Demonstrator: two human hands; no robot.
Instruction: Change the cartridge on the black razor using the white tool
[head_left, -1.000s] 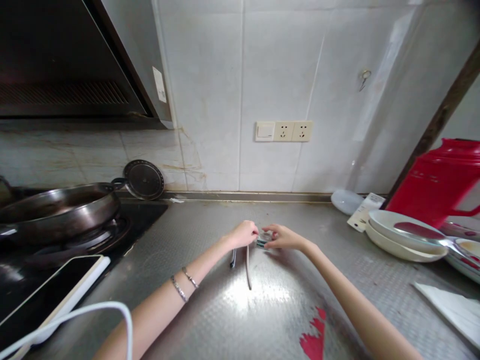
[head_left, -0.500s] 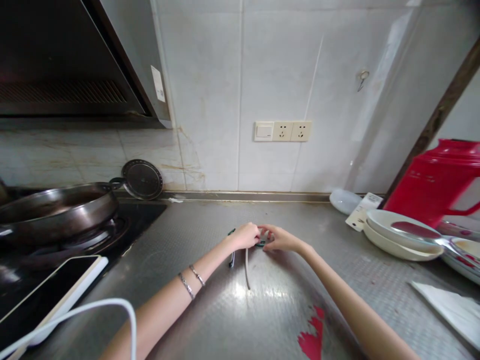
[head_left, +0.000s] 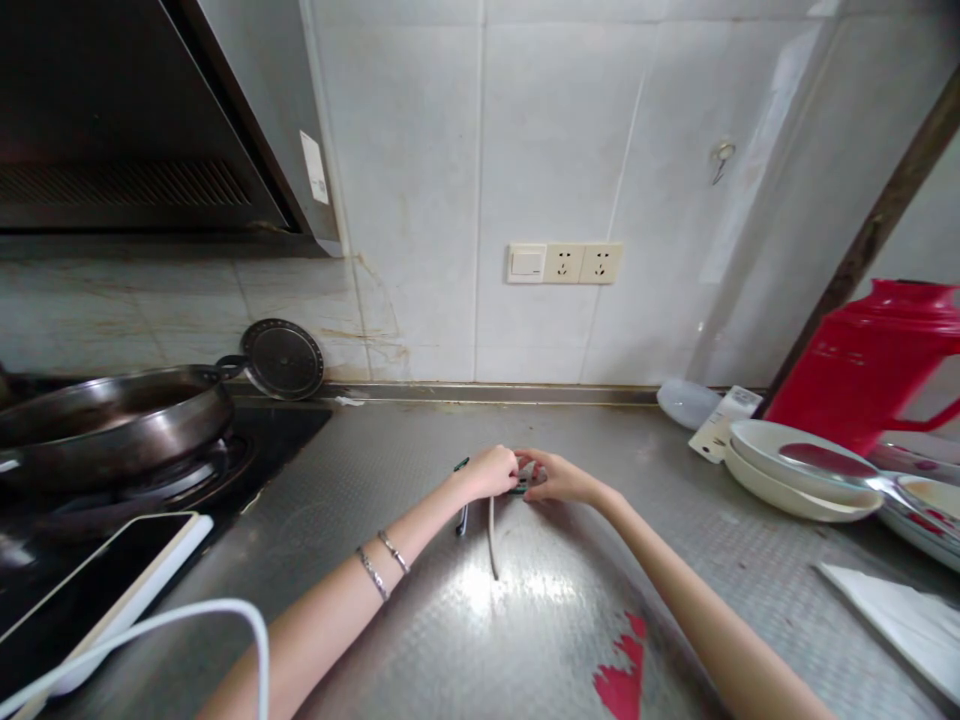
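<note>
Over the middle of the steel counter (head_left: 420, 640), my left hand (head_left: 491, 474) is closed, its fingertips bent down over a small dark green thing. My right hand (head_left: 561, 478) curls in from the other side, with finger and thumb at the same small dark green thing (head_left: 519, 489). The fingers cover most of it, so I cannot tell its kind. A thin grey-beige cord (head_left: 493, 540) trails from under my left hand toward me. A short dark piece with a shiny end (head_left: 462, 520) shows left of the cord, and a dark green tip (head_left: 461, 464) pokes out behind the left wrist.
A steel pan (head_left: 127, 420) sits on the black stove at left, near a phone-like device (head_left: 97, 590) with a white cable (head_left: 195, 606). At right are stacked white dishes (head_left: 795, 480), a red jug (head_left: 862, 370) and white paper (head_left: 900, 620). Red residue (head_left: 622, 680) marks the counter.
Both hands keep nearly the same place and grip. The whole view has shifted very slightly; nothing is plainly taken up or let go.
</note>
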